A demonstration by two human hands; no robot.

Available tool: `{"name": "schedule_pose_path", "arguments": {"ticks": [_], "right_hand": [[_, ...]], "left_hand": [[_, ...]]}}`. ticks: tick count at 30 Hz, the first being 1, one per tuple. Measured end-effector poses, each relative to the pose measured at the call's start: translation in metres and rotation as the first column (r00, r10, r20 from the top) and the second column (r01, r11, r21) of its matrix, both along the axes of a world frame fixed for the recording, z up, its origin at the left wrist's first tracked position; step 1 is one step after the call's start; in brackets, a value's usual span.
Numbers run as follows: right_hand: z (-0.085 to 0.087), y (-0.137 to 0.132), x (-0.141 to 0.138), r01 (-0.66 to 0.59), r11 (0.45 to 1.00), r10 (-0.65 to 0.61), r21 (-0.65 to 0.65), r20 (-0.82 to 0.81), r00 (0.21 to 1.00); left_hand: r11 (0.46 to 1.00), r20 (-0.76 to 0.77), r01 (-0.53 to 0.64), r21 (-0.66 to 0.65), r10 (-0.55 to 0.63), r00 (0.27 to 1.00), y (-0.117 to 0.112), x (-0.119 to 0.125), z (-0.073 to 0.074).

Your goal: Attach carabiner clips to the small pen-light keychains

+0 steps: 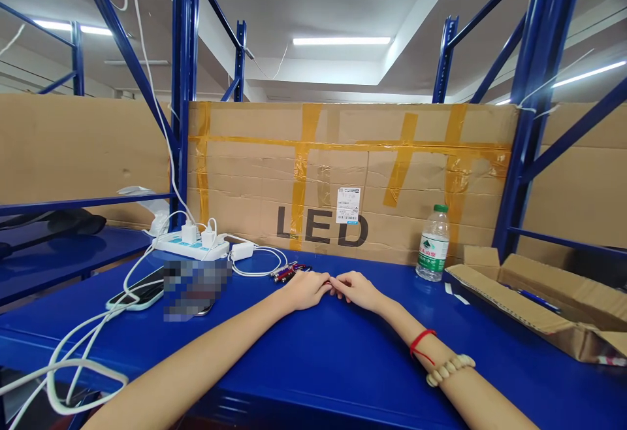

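My left hand (304,290) and my right hand (361,291) meet fingertip to fingertip above the blue shelf (313,358). The fingers of both are closed in a pinch. A tiny dark-reddish bit shows between the fingertips, too small to name. Just behind my left hand lies a small pile of pens or pen parts (284,274) in red, dark and metallic colours; my hand partly covers it. A red string and a beaded bracelet (450,370) circle my right wrist and forearm.
An open carton (519,315) holding a blue pen (539,300) stands at right, beside a water bottle (433,247). At left are a power strip (183,245), white cables (93,325) and a phone (140,291). Taped cardboard (245,188) marked LED forms the back.
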State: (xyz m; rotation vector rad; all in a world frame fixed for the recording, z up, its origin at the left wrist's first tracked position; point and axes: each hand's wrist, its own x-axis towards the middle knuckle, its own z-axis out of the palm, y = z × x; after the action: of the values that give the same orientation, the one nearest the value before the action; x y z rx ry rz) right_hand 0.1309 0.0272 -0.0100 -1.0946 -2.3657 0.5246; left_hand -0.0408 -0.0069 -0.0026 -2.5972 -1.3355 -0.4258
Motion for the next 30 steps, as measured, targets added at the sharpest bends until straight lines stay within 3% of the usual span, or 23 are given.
{"name": "schedule_pose_path", "arguments": {"ticks": [12, 19, 24, 30], "right_hand": [[0.002, -0.004, -0.002, 0.036, 0.999, -0.037, 0.036, 0.022, 0.999], [-0.001, -0.005, -0.006, 0.073, 0.996, -0.056, 0.055, -0.264, 0.963], [-0.005, 0.004, -0.005, 0.015, 0.998, -0.037, -0.055, -0.433, 0.901], [-0.006, 0.007, -0.002, -0.011, 0.993, -0.044, -0.115, -0.466, 0.884]], "left_hand": [[0.994, -0.015, -0.098, 0.058, 0.099, 0.995, -0.001, 0.003, -0.001], [0.976, 0.033, -0.214, 0.040, 0.213, 0.977, 0.003, 0.003, -0.002], [0.984, 0.059, -0.173, 0.028, 0.172, 0.983, 0.003, 0.002, -0.002], [0.994, 0.132, -0.076, -0.080, 0.087, 0.987, 0.005, -0.001, -0.003]]}}
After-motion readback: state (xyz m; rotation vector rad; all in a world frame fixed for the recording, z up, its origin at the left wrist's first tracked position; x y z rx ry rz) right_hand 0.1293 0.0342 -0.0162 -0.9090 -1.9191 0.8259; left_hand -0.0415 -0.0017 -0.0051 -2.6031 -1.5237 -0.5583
